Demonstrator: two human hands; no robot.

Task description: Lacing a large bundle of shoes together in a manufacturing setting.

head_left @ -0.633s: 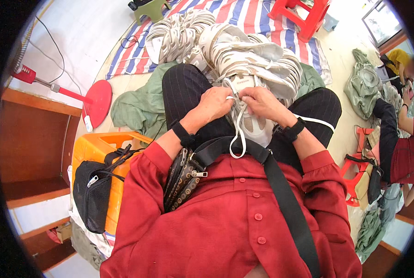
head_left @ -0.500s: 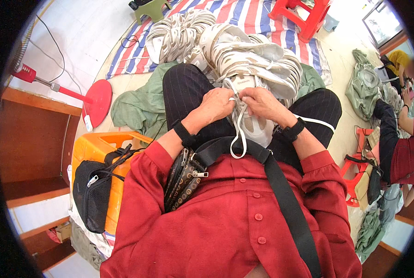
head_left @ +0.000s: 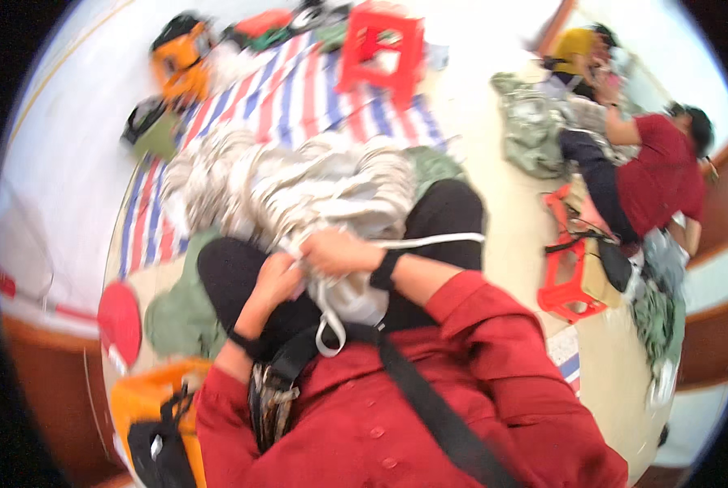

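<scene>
The shoe (head_left: 360,301) sits between the person's knees, its visible rounded end at 5 o'clock from the right hand (head_left: 339,250) and between 3 and 4 o'clock from the left hand (head_left: 279,279). Its long axis seems to run from 11 to 5 o'clock, though the upper part is hidden and the view is blurred. The right hand is the nearer, lying over that upper part; the left hand is at the shoe's 9 to 10 o'clock side.

Both hands are curled and look pinched on the lace (head_left: 437,240), close together, the right at 2 o'clock from the left; blur hides the exact fingertip contact. One strand stretches to 3 o'clock past the right hand, and a loop hangs toward 5 to 6 o'clock. The pile (head_left: 339,183) lies at 12 to 1 o'clock, just beyond the hands.
</scene>
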